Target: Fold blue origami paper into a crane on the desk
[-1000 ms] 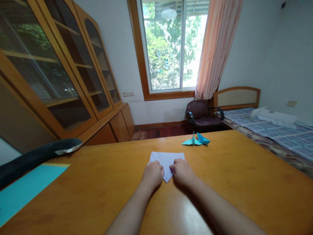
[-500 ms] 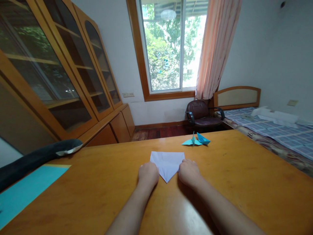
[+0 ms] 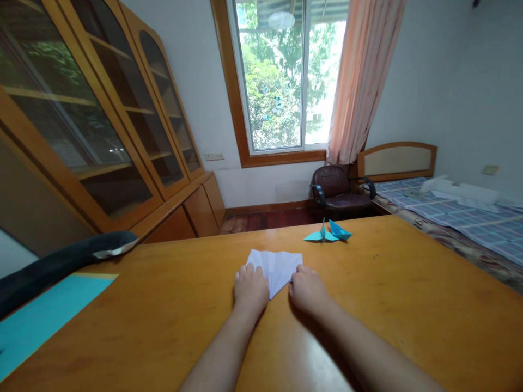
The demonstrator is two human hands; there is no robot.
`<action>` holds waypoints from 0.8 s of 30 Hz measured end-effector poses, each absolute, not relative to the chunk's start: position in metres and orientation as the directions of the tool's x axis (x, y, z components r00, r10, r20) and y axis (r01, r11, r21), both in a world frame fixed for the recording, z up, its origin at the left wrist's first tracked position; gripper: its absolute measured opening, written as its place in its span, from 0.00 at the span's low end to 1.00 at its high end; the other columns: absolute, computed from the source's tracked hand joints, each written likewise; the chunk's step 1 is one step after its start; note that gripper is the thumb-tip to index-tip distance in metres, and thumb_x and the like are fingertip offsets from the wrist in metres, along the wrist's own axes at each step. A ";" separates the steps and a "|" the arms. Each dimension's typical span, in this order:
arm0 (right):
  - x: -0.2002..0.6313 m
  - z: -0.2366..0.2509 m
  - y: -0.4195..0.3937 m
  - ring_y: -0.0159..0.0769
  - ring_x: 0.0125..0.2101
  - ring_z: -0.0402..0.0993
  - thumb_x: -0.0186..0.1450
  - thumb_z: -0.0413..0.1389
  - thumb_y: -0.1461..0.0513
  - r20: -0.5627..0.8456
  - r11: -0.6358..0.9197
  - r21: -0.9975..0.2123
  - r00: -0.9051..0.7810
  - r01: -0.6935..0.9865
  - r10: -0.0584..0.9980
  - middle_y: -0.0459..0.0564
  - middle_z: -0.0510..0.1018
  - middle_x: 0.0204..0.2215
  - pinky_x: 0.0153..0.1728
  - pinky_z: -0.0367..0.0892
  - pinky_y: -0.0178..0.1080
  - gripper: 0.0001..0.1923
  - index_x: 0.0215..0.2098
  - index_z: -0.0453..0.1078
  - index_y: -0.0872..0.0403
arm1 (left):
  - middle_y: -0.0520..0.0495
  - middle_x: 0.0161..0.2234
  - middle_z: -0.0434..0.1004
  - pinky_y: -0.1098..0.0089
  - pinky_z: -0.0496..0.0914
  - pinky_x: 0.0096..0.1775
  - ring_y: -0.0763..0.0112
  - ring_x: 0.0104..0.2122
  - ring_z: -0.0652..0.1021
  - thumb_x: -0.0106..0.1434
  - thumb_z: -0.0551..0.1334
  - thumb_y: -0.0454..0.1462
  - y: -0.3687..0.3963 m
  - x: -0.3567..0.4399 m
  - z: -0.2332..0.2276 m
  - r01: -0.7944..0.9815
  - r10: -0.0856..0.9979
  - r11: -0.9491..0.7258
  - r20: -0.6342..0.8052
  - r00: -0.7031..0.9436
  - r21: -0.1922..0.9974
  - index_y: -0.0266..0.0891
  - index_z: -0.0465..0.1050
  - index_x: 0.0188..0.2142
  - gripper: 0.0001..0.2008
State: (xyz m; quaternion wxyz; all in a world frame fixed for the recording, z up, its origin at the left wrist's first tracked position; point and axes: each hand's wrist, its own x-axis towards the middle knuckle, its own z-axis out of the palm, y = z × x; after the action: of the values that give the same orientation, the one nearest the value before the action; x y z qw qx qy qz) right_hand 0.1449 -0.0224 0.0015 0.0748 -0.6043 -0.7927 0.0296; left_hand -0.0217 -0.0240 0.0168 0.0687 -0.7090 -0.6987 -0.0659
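A pale lavender sheet of folded paper lies on the wooden table, its point facing me and crease lines fanning up from that point. My left hand covers the paper's left edge, with the fingers curled over it and the thumb hidden. At the right edge, my right hand is closed in a pinch on the paper; the fingertips are mostly out of sight. Beyond the paper, a folded turquoise paper crane sits on the table, touching or close beside a second blue folded paper piece.
Turquoise paper sheets lie at the table's left, near a dark curved object with a pale patch. Past the far edge of the table stand a brown armchair and a bed. A glass-door cabinet lines the left wall.
The paper has shifted slightly left and its upper edge now looks bent. My left hand has moved further onto it with fingers extended more; my right hand has shifted a little left.
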 end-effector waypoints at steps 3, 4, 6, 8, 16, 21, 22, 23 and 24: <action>0.142 0.001 -0.023 0.45 0.39 0.71 0.64 0.47 0.63 0.083 0.272 -0.147 -0.263 0.951 0.961 0.61 0.75 0.37 0.39 0.61 0.42 0.15 0.35 0.77 0.59 | 0.39 0.45 0.73 0.57 0.63 0.48 0.55 0.47 0.70 0.65 0.53 0.37 -0.023 -0.020 0.015 0.987 0.967 -0.154 0.213 0.143 0.037 0.38 0.75 0.42 0.13; 0.142 0.001 -0.023 0.45 0.39 0.71 0.64 0.48 0.63 0.085 0.274 -0.150 -0.264 0.950 0.961 0.61 0.75 0.37 0.39 0.61 0.42 0.15 0.36 0.77 0.59 | 0.40 0.46 0.73 0.58 0.63 0.50 0.56 0.48 0.70 0.65 0.52 0.36 -0.023 -0.018 0.013 0.974 0.957 -0.221 0.207 0.204 0.060 0.39 0.75 0.43 0.14; 0.142 0.001 -0.022 0.44 0.39 0.71 0.64 0.48 0.62 0.094 0.285 -0.159 -0.273 0.945 0.957 0.60 0.75 0.37 0.39 0.61 0.41 0.15 0.36 0.76 0.58 | 0.42 0.49 0.73 0.61 0.63 0.52 0.60 0.49 0.70 0.66 0.51 0.35 -0.024 -0.014 0.008 0.935 0.931 -0.338 0.184 0.315 0.110 0.41 0.74 0.45 0.15; 0.142 0.000 -0.021 0.43 0.39 0.70 0.64 0.48 0.62 0.106 0.296 -0.173 -0.281 0.939 0.954 0.59 0.75 0.37 0.39 0.60 0.41 0.14 0.36 0.76 0.58 | 0.42 0.51 0.72 0.62 0.63 0.53 0.60 0.51 0.70 0.66 0.51 0.36 -0.024 -0.009 0.002 0.903 0.912 -0.402 0.156 0.379 0.155 0.40 0.73 0.47 0.15; 0.157 -0.007 -0.010 0.39 0.38 0.69 0.62 0.51 0.62 0.158 0.300 -0.298 -0.263 0.906 0.952 0.54 0.74 0.35 0.38 0.60 0.36 0.10 0.30 0.75 0.55 | 0.37 0.66 0.52 0.56 0.52 0.63 0.53 0.65 0.55 0.65 0.53 0.45 -0.024 -0.007 -0.013 0.867 0.905 -0.399 -0.023 0.425 0.299 0.34 0.57 0.63 0.29; 0.164 -0.011 -0.004 0.37 0.37 0.69 0.60 0.52 0.63 0.171 0.286 -0.340 -0.240 0.896 0.956 0.53 0.75 0.34 0.38 0.59 0.35 0.09 0.29 0.74 0.55 | 0.39 0.66 0.50 0.55 0.49 0.64 0.54 0.65 0.53 0.64 0.54 0.47 -0.024 -0.011 -0.008 0.854 0.904 -0.383 -0.049 0.425 0.354 0.36 0.56 0.64 0.32; 0.164 -0.011 -0.004 0.37 0.37 0.69 0.60 0.52 0.63 0.172 0.286 -0.343 -0.240 0.895 0.956 0.53 0.75 0.34 0.38 0.59 0.35 0.08 0.29 0.74 0.55 | 0.39 0.66 0.50 0.55 0.49 0.64 0.54 0.65 0.53 0.63 0.54 0.46 -0.024 -0.011 -0.007 0.852 0.905 -0.379 -0.050 0.423 0.361 0.36 0.56 0.64 0.32; 0.164 -0.011 -0.004 0.37 0.37 0.69 0.60 0.52 0.63 0.172 0.287 -0.346 -0.240 0.893 0.955 0.53 0.75 0.34 0.37 0.59 0.35 0.08 0.29 0.74 0.55 | 0.39 0.66 0.51 0.55 0.49 0.64 0.54 0.65 0.54 0.63 0.54 0.46 -0.024 -0.011 -0.007 0.851 0.906 -0.375 -0.049 0.421 0.368 0.36 0.57 0.64 0.31; 0.164 -0.011 -0.004 0.37 0.37 0.69 0.61 0.52 0.63 0.172 0.287 -0.350 -0.240 0.891 0.955 0.53 0.74 0.34 0.37 0.59 0.35 0.09 0.28 0.74 0.55 | 0.39 0.66 0.52 0.55 0.49 0.64 0.54 0.65 0.54 0.63 0.54 0.46 -0.023 -0.012 -0.006 0.849 0.908 -0.371 -0.046 0.417 0.375 0.36 0.57 0.63 0.31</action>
State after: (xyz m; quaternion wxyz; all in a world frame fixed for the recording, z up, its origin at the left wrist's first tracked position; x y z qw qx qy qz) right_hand 0.1639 -0.0040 -0.0113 0.1777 -0.5901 -0.7824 0.0899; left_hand -0.0118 -0.0233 -0.0062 -0.1732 -0.8237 -0.5332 -0.0843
